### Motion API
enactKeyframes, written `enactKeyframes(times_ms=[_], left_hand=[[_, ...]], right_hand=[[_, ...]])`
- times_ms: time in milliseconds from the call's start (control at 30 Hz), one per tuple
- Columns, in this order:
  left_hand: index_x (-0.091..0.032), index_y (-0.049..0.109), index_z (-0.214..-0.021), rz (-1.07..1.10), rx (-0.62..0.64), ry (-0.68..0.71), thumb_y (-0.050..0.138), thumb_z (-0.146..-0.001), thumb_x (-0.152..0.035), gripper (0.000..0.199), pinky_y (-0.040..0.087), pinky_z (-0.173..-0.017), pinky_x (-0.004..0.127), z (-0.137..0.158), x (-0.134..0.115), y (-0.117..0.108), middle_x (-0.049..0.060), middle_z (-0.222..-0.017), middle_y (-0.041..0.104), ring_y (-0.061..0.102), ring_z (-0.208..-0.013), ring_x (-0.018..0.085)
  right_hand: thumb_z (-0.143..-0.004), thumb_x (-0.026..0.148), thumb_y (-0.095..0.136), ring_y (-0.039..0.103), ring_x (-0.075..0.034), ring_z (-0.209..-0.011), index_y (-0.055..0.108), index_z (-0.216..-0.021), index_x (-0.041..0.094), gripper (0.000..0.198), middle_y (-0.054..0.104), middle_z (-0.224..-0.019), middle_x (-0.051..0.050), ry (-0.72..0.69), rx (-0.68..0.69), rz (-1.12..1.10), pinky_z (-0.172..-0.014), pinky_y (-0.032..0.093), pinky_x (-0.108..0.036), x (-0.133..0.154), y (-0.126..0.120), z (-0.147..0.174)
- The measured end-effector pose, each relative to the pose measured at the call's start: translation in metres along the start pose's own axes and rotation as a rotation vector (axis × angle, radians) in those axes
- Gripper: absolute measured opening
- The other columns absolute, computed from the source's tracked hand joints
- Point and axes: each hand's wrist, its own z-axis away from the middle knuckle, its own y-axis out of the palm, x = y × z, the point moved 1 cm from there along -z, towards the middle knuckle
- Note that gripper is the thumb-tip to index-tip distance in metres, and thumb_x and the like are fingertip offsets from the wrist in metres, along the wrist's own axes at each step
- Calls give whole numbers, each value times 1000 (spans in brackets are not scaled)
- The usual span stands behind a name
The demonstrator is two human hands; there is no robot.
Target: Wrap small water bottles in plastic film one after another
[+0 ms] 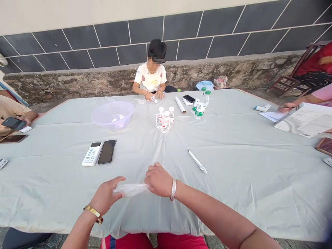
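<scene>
In the head view, my only one, I have the clear plastic strung between both sets of fingers, just above the near part of the counter. On my right hand the fingers are clenched around one end of it; on my left hand the thumb and forefinger stand apart, with the other end lying in the gap, and I cannot tell whether the hidden fingers grip it. As I judge it, the work now is handling this thin, crumpled stuff at its ends, so I'd let the right fingers anchor and pinch the left thumb and forefinger onto an edge before pulling. A gentle, level pull should be enough; a hard jerk could tear it or slip it loose. I'd stay low, because film this light probably folds back on itself. Beyond my left fingers lie the black phone and the white device, and to the right of and beyond my right fingers is the pen, so I'd avoid wide sweeps. The small bottles stand well beyond my right fingers.
</scene>
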Motion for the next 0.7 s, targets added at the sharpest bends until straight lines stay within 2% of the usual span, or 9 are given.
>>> enactKeyframes(times_ms=[33, 133, 233, 300, 367, 433, 533, 633, 700], left_hand=[[-25, 67, -68, -5, 82, 4, 67, -63, -30, 7, 36, -57, 23, 2, 8, 4, -4, -58, 48, 44, -58, 13], [-21, 65, -57, 226, 307, 4, 63, -72, -42, 26, 38, -53, 24, 8, 19, 13, -1, -60, 51, 44, -53, 11], [-20, 65, -67, 719, 67, -32, 66, -71, -49, 30, 39, -48, 21, 9, 12, 11, -6, -51, 44, 38, -45, 7], [-20, 61, -67, 1080, -162, -90, 74, -65, -44, 27, 40, -48, 19, 3, 0, 11, -8, -49, 41, 36, -43, 5], [-20, 60, -70, 1318, -271, -138, 80, -58, -36, 28, 47, -55, 21, -7, -15, 16, -7, -56, 49, 45, -48, 6], [-20, 62, -76, 1293, -333, -119, 79, -58, -35, 29, 51, -68, 27, -18, -26, 26, -2, -71, 61, 57, -64, 11], [-20, 65, -76, 807, -392, 16, 72, -64, -39, 23, 48, -67, 27, -25, -33, 44, 1, -75, 63, 58, -70, 15], [-19, 61, -61, 477, -212, 111, 66, -70, -38, 21, 38, -56, 23, -19, -31, 62, -2, -57, 51, 46, -58, 11], [-19, 56, -59, 637, -8, 68, 60, -74, -41, 27, 33, -52, 22, -9, -31, 71, -4, -54, 43, 39, -53, 10]], right_hand=[[-73, 17, 55, 56, -24, -90, 63, -66, 18, 11, 65, -75, -7, -1, -63, 17, -87, 34, -42, -3, -6, 7], [-75, 21, 57, 57, -21, -87, 62, -72, 20, 6, 63, -71, -3, 51, -85, -80, -88, 36, -39, -17, -24, 24], [-85, 33, 52, 57, -16, -68, 60, -84, 21, 14, 62, -68, 0, 222, -43, -253, -67, 40, -27, -30, -21, 32], [-91, 38, 45, 58, -16, -68, 58, -89, 20, 22, 65, -76, -2, 291, -64, -284, -60, 38, -25, -24, -3, 33], [-93, 36, 40, 61, -18, -71, 58, -91, 19, 25, 67, -83, -5, 279, -21, -223, -59, 37, -25, -6, 20, 31], [-93, 33, 41, 63, -21, -72, 59, -93, 17, 24, 68, -85, -7, 217, 81, -137, -58, 37, -27, 19, 39, 29], [-91, 37, 44, 63, -22, -69, 60, -92, 16, 26, 69, -83, -8, 100, 105, -118, -56, 37, -28, 44, 37, 33], [-93, 40, 40, 60, -18, -71, 60, -87, 18, 30, 66, -80, -5, 135, -156, -278, -62, 40, -27, 35, 3, 43], [-91, 42, 44, 57, -15, -70, 60, -83, 20, 28, 64, -77, -3, 230, -346, -471, -64, 40, -26, 19, -15, 47]])
